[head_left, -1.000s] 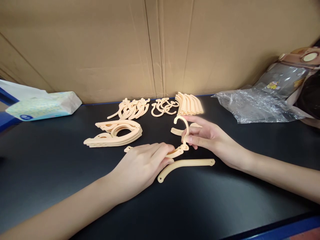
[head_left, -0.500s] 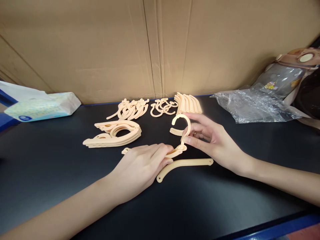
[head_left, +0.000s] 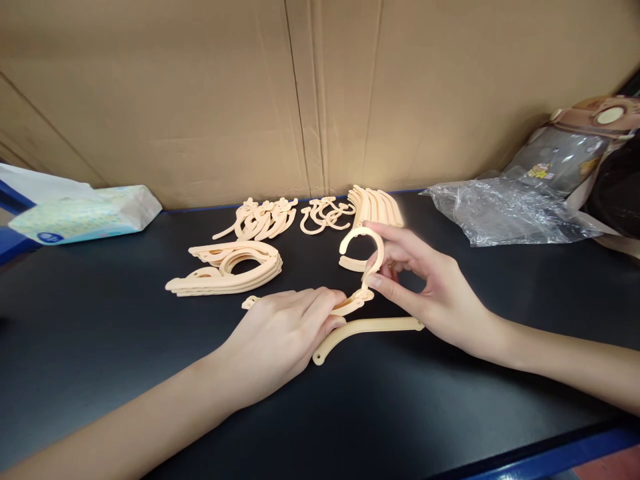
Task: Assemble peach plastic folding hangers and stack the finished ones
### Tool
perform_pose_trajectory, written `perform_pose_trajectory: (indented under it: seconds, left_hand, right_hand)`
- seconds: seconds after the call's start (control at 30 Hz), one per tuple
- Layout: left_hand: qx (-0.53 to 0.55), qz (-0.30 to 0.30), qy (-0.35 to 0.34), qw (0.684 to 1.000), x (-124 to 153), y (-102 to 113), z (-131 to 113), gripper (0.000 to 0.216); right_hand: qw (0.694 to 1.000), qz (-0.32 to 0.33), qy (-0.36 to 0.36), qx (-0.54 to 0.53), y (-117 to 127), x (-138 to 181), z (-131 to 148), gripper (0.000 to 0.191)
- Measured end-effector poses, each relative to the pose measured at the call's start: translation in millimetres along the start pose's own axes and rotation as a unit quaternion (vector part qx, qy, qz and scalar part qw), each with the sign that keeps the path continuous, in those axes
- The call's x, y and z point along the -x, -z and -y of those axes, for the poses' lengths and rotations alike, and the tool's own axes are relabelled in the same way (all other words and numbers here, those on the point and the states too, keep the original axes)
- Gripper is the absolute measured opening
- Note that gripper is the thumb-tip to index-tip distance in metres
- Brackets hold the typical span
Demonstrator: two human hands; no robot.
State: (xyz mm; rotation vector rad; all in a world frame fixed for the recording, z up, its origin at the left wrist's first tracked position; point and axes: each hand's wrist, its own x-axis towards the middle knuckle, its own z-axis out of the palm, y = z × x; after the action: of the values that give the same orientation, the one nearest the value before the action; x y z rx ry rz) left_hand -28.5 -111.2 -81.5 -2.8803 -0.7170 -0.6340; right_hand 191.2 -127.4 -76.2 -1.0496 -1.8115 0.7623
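My left hand is closed around a cream plastic hanger arm, most of which is hidden under the fingers. At that arm's right end a curved hanger hook rises, its base meeting the arm's end. Thumb and fingers of my right hand pinch this hook on its right side. Just in front of both hands lies a loose hanger arm, its right end close to my right wrist. Behind the held hook, part of another curved cream piece shows on the table.
Folded hangers are stacked at left. Along the back lie arms with fittings, loose hooks and plain arms. A tissue pack is at far left; a clear plastic bag and a bottle are at right. Cardboard stands behind the black table.
My right hand has tilted the hook slightly, bringing its open tip down and a little left. My left hand stays in place on the arm.
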Motion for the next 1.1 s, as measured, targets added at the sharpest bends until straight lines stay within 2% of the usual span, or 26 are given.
perform_pose_trajectory:
  seconds: [0.47,0.87,1.1]
  left_hand:
    - [-0.017,0.025,-0.001,1.0,-3.6,1.5,-1.8,0.023]
    - [-0.038,0.045,0.003,0.998,-3.4,-0.9,-1.6,0.025]
    - [-0.058,0.026,0.001,0.998,-5.3,-0.9,-2.8,0.027]
  right_hand:
    - [1.0,0.003,-0.008,0.03,-0.7,-1.4,-3.7,0.05]
    - [0.997,0.014,-0.064,-0.028,-1.7,-5.2,-7.0,0.052]
    - [0.993,0.038,-0.098,-0.062,-2.6,-6.8,-5.5,0.05]
